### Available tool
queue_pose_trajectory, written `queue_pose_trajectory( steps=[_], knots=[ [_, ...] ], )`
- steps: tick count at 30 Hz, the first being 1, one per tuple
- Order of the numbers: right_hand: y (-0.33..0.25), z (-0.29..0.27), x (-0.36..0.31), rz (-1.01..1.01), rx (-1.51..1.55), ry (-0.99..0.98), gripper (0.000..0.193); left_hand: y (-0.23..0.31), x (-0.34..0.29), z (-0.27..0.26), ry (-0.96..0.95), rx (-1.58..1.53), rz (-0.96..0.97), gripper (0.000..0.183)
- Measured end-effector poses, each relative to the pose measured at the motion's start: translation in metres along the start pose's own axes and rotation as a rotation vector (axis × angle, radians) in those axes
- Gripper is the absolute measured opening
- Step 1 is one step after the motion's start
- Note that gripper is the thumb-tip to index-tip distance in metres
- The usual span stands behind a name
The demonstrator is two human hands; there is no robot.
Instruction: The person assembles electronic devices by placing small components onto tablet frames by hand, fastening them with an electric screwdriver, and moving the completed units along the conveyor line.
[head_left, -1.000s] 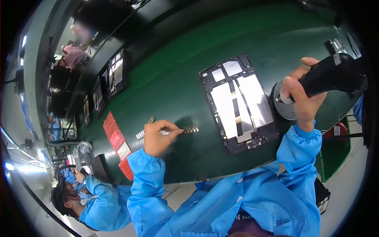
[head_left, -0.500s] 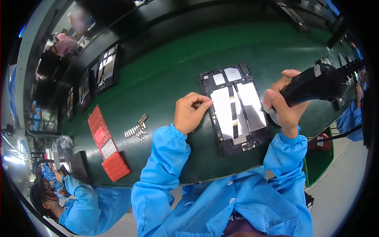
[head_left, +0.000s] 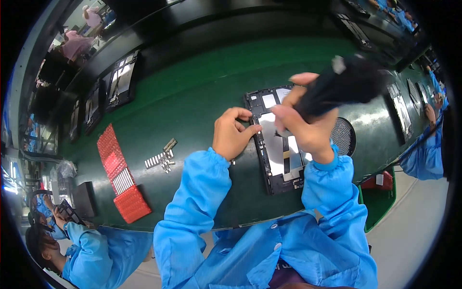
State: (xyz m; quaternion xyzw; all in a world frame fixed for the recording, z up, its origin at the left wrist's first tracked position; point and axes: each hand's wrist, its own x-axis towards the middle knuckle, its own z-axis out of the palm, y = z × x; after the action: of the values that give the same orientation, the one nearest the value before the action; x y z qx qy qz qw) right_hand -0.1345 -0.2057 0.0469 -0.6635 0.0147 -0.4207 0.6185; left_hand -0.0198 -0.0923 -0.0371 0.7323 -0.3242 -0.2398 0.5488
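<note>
An opened tablet-like device (head_left: 272, 156) lies on the green bench in front of me, with silver plates inside a black frame. My left hand (head_left: 233, 132) is at its left edge. The thumb and forefinger tips stand apart there, touching the frame. My right hand (head_left: 308, 120) is wrapped round a black electric screwdriver (head_left: 344, 84), blurred by motion, above the right half of the device. The tool's tip points down at the silver plates. Hand and tool hide much of the device's upper right. Beside it sits a round black dish (head_left: 353, 137) with grey speckled contents.
Left of my hands lie small silver parts (head_left: 159, 160) and a red bubble-wrap pouch (head_left: 131, 202) holding silver strips. Similar devices (head_left: 121, 79) stand at the back left; another (head_left: 400, 111) lies at right. A green bin (head_left: 385, 207) is below the bench. Co-workers sit either side.
My right hand has carried the screwdriver left, from the device's right edge to over its middle, uncovering the round dish. My left thumb and forefinger have spread apart at the device's edge.
</note>
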Motion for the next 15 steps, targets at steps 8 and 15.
queue_pose_trajectory(
  steps=[8, 15],
  knots=[
    [0.035, 0.029, 0.007, 0.050, 0.043, -0.063, 0.042, -0.017, 0.031, -0.014, -0.207, 0.132, 0.163, 0.085],
    [0.039, 0.031, 0.007, 0.064, 0.037, -0.064, 0.042, -0.027, 0.032, -0.012, -0.169, 0.087, 0.232, 0.084]
  ],
)
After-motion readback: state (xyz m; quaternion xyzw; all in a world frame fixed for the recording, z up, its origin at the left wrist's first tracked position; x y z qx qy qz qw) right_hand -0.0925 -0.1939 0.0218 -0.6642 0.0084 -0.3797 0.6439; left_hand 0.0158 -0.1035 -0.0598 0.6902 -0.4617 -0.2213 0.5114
